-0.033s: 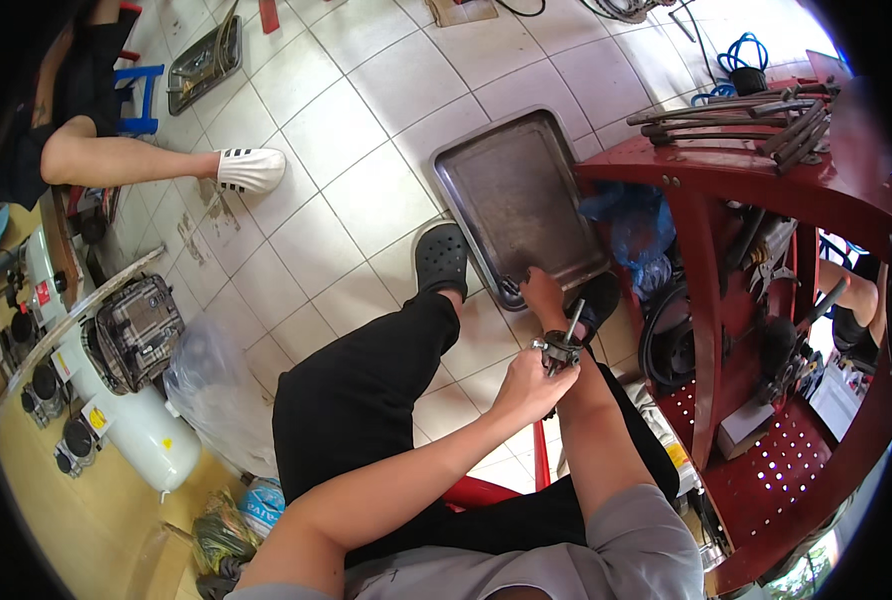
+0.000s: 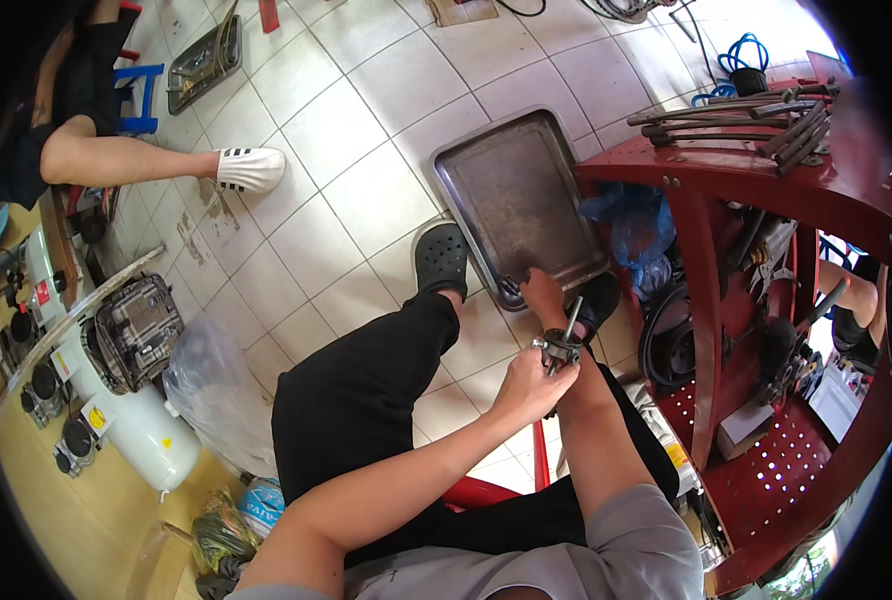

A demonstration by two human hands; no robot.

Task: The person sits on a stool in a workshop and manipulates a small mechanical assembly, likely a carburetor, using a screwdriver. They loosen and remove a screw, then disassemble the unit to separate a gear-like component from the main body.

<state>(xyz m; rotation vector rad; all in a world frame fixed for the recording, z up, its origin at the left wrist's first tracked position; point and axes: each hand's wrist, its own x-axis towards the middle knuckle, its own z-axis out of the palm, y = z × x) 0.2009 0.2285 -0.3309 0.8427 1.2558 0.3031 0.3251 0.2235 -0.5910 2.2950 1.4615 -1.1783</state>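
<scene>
My left hand (image 2: pixel 534 388) is closed around a small dark metal mechanical part (image 2: pixel 558 352), and a thin bright rod sticks up from it. The part is held above my right forearm. Further out, my right hand (image 2: pixel 543 294) reaches down to the near corner of a shallow metal tray (image 2: pixel 526 190) on the floor. Its fingers look curled, and their tips are too small to make out. Right beside them, a few small dark pieces (image 2: pixel 511 287) lie in that corner.
A red metal rack (image 2: pixel 701 300) with rods on top stands close on the right. Blue plastic bags (image 2: pixel 638 235) sit between tray and rack. To the left are a white tank (image 2: pixel 146 440) and a clear plastic bag (image 2: pixel 216 390). Another person's leg (image 2: pixel 136 160) extends in at upper left.
</scene>
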